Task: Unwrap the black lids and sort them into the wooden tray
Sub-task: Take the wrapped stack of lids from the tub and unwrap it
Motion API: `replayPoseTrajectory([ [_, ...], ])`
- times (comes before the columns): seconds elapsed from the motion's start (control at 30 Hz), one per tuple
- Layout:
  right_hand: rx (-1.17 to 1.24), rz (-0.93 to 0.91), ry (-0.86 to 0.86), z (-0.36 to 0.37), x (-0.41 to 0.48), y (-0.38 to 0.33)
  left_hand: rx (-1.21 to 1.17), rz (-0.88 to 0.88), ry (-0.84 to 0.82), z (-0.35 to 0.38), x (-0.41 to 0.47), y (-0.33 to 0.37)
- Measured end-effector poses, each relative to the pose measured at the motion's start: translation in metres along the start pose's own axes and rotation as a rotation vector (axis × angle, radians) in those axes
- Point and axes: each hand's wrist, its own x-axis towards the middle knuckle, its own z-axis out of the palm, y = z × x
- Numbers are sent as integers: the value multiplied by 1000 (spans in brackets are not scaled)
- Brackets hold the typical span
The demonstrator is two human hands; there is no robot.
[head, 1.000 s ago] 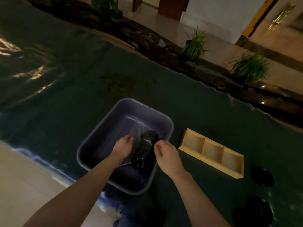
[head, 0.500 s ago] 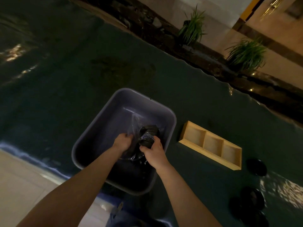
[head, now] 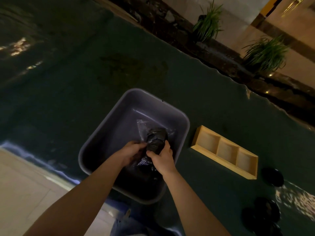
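A stack of black lids in clear plastic wrap point(head: 156, 139) sits over the grey plastic tub point(head: 105, 133) on the dark green table. My left hand point(head: 132, 152) grips the wrap on the stack's left side. My right hand point(head: 162, 158) clasps the stack's near end from the right. More crumpled dark wrap lies under my hands in the tub. The wooden tray point(head: 196, 143), with three compartments that all look bare, lies to the right of the tub. Loose black lids point(head: 272, 177) rest on the table to the tray's right, and others point(head: 265, 212) lie nearer me.
The table's far edge runs along a dark ledge with two potted grass plants point(head: 265, 53). A light tiled floor point(head: 22, 189) shows past the table's near left edge. The scene is dim.
My right hand moved in and closed on the wrapped stack. My left hand shifted along the wrap toward it. The view tilted down and left.
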Motion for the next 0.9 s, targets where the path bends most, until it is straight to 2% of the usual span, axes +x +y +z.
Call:
replayPoseTrajectory([
  [0.2, 126, -97, 11, 0, -7, 5, -67, 30, -169, -8, -39, 19],
  [0.4, 386, -282, 61, -25, -40, 0, -145, 206, -263, 22, -98, 43],
  [0.5, 546, -262, 60, -55, -60, 7, -189, 242, -368, 44, -120, 50],
  [0.6, 723, -218, 63, -87, -79, 25, -99, 293, -429, 72, -133, 50],
  [0.8, 990, -144, 27, -140, -116, 71, 183, 330, -315, 140, -150, 29],
  [0.9, 1103, -123, 8, -157, -130, 96, 175, 242, -379, 174, -153, 9],
])
